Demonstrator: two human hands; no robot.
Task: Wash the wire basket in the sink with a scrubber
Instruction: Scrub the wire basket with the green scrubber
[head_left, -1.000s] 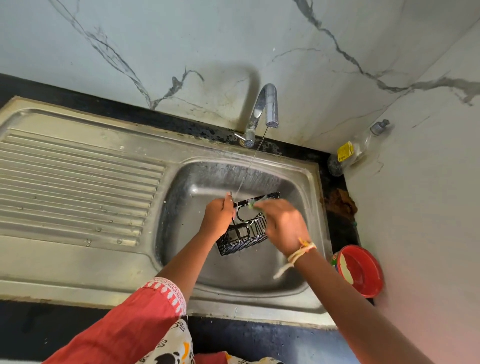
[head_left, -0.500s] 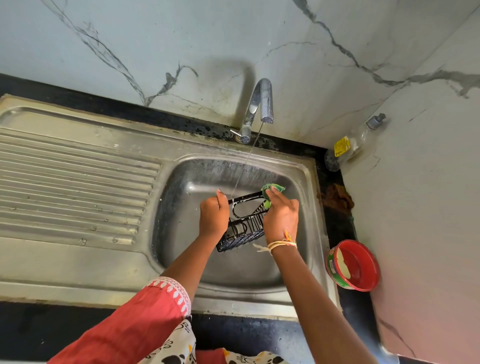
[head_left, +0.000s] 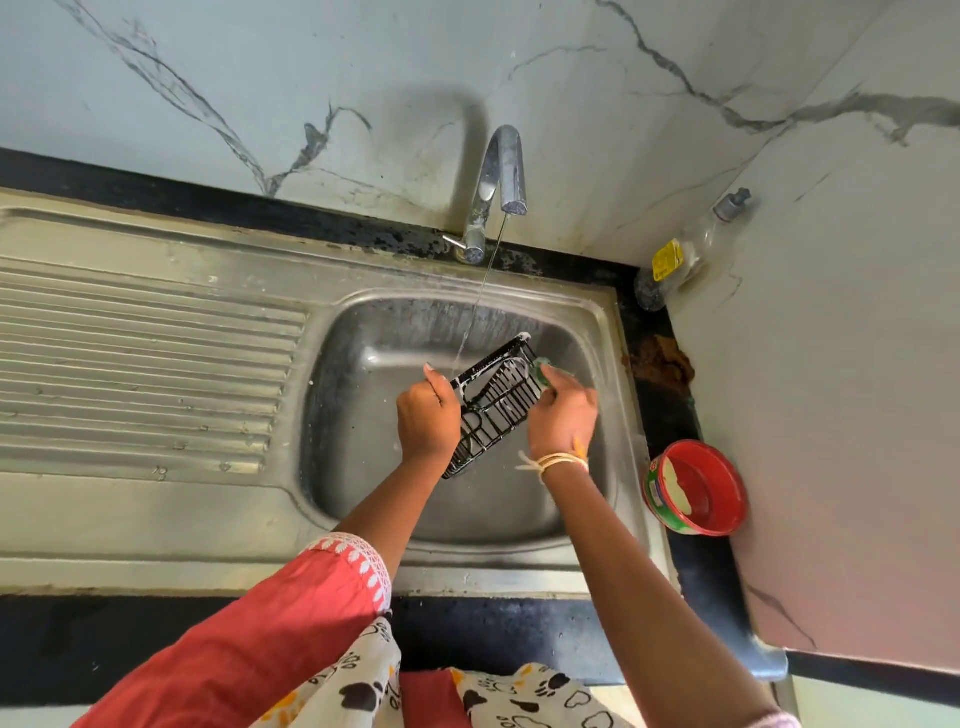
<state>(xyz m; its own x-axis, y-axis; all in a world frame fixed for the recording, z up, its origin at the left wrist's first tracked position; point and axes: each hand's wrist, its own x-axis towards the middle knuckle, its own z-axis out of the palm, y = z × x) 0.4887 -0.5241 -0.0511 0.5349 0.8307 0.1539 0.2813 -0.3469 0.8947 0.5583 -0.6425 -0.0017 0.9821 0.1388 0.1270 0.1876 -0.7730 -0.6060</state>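
A black wire basket (head_left: 496, 402) with white suds on its wires is held tilted above the steel sink bowl (head_left: 363, 467). My left hand (head_left: 427, 415) grips the basket's left side. My right hand (head_left: 563, 410) holds a green scrubber (head_left: 540, 371) pressed against the basket's right edge; most of the scrubber is hidden by my fingers. A thin stream of water runs from the tap (head_left: 501, 182) down past the basket's top rim.
A ribbed steel drainboard (head_left: 140, 364) lies left of the bowl. A red tub of dish soap (head_left: 696, 488) sits on the black counter at the right. A clear bottle with a yellow label (head_left: 680, 254) leans in the back corner against the marble wall.
The basket has been turned more upright and lengthwise, its long side now running from near to far. My right hand with the scrubber has shifted to the basket's right edge.
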